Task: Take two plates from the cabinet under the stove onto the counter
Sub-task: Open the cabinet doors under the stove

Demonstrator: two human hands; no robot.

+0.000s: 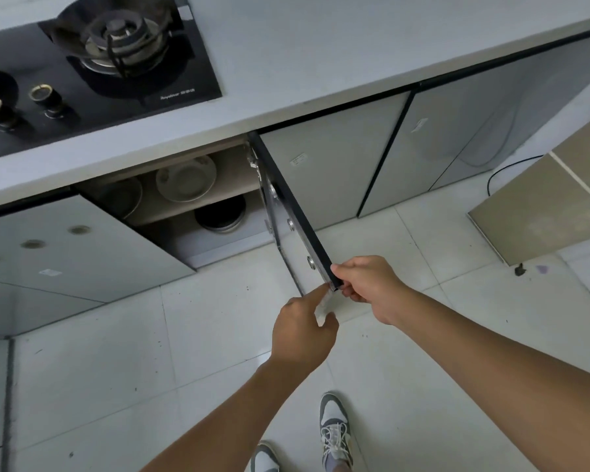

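The cabinet under the stove stands open. Its door [295, 212] swings out toward me, edge-on. My right hand [365, 279] grips the door's outer corner. My left hand [300, 332] is just below it, index finger touching that same corner, holding nothing. On the upper shelf [198, 207] lies a white plate [186, 178], and a second plate [123, 195] sits to its left, partly in shadow. A dark round pot [220, 214] rests on the lower level. The pale counter [286, 56] runs above.
A black glass gas stove [92, 63] with a burner and knobs sits in the counter at left. Shut cabinet doors [334, 172] continue to the right. A beige box [542, 206] and a black cable [501, 168] are on the tiled floor at right. My shoes show at the bottom.
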